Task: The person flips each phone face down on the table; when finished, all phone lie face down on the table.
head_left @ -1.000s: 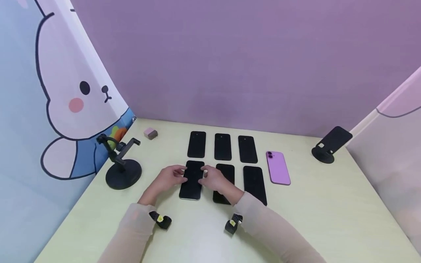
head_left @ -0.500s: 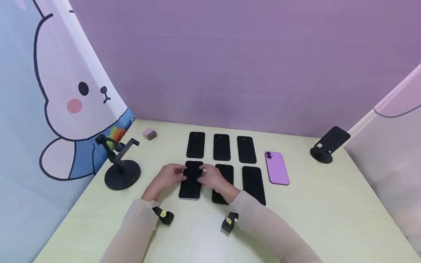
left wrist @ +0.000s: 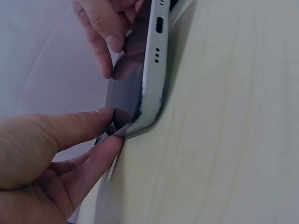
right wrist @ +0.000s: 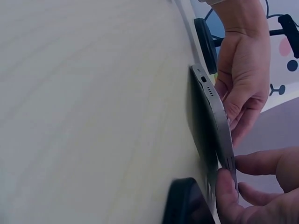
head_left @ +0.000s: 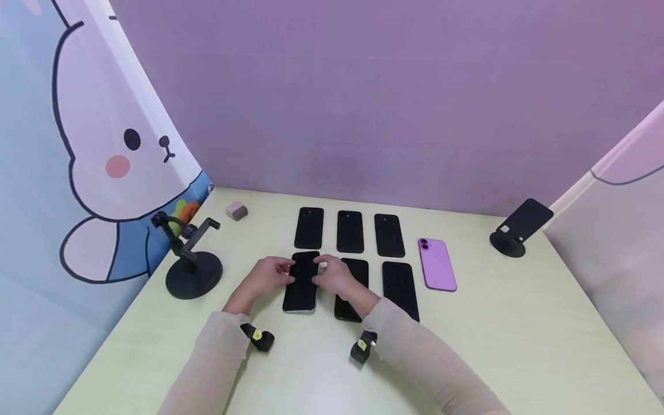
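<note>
Lying on the table (head_left: 498, 323): six black phones, one purple phone (head_left: 437, 264), two stands. Left hand (head_left: 266, 275) and right hand (head_left: 334, 276) pinch the front-left black phone (head_left: 301, 282) by its edges.

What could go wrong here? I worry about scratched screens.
Both hands, left and right, pinch the phone by its thin edges, one side lifted off the table; it could slip and slap down. The next phone lies close under the right hand and might get knocked or scraped.
</note>
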A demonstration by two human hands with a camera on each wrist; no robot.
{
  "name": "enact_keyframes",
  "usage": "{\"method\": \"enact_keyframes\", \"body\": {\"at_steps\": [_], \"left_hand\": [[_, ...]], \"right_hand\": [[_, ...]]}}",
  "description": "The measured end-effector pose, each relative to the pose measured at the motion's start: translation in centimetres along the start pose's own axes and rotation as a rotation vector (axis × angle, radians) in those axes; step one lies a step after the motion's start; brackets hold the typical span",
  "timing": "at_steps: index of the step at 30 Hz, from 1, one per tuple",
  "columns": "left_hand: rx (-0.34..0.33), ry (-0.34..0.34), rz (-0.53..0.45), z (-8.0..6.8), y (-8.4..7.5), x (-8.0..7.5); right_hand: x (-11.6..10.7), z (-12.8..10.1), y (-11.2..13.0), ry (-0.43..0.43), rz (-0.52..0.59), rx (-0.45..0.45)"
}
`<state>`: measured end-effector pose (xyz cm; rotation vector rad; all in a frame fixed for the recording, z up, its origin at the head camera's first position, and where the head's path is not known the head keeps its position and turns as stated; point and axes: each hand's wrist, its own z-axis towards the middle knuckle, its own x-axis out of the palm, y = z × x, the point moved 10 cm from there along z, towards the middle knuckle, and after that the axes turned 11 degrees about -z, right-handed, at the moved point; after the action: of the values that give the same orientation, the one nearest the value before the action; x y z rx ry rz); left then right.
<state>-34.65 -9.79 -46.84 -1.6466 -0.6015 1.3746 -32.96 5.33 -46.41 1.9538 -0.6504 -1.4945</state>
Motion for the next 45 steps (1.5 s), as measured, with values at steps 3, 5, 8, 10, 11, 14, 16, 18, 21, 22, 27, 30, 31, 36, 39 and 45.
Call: {"method": "enact_keyframes", "body": {"at_steps": [3,5,8,10,11,14,16,18,21,22,27,30,31,36,39,45], "left_hand": [[-0.015,0.004,-0.018,0.1,0.1,0.0],[-0.022,0.005,-0.025,0.1,0.2,0.0],[-0.022,0.012,-0.020,0.1,0.2,0.2],[-0.030,0.015,-0.022,0.1,0.1,0.2],[-0.033,0.017,-0.022,0.0,0.1,0.3],[-0.049,0.021,-0.024,-0.1,0.1,0.3],[-0.056,0.024,-0.023,-0.1,0.1,0.3],[-0.058,0.026,-0.020,-0.1,0.0,0.3],[-0.051,0.025,-0.023,-0.1,0.0,0.3],[-0.045,0.026,-0.029,-0.1,-0.1,0.3],[-0.034,0.020,-0.116,-0.4,-0.1,0.6],[-0.046,0.014,-0.192,-0.7,-0.1,0.9],[-0.049,0.013,-0.213,-0.8,-0.1,1.0],[-0.038,0.025,-0.321,-0.9,-0.6,1.5],[-0.033,0.029,-0.377,-0.9,-0.9,1.8],[-0.039,0.030,-0.460,-1.0,-1.3,2.2]], "right_hand": [[-0.1,0.1,0.1,0.013,0.046,-0.007],[-0.2,0.2,0.1,0.020,0.066,-0.010],[-0.3,0.3,0.0,0.023,0.088,-0.008],[-0.3,0.3,-0.1,0.025,0.112,-0.008],[-0.2,0.3,-0.1,0.028,0.132,-0.006],[-0.1,0.4,-0.1,0.038,0.194,-0.005],[-0.1,0.5,-0.1,0.045,0.242,-0.006],[-0.1,0.6,0.0,0.047,0.275,-0.009],[-0.2,0.6,0.3,0.047,0.314,-0.023],[-0.2,0.5,0.3,0.048,0.323,-0.026],[-0.3,0.4,0.9,0.052,0.375,-0.057],[-0.4,0.3,1.2,0.054,0.422,-0.068],[-0.4,0.3,1.3,0.052,0.438,-0.072],[-0.5,0.3,1.6,0.043,0.509,-0.083],[-0.5,0.3,1.7,0.044,0.535,-0.088],[-0.6,0.2,1.8,0.054,0.558,-0.100]]}}
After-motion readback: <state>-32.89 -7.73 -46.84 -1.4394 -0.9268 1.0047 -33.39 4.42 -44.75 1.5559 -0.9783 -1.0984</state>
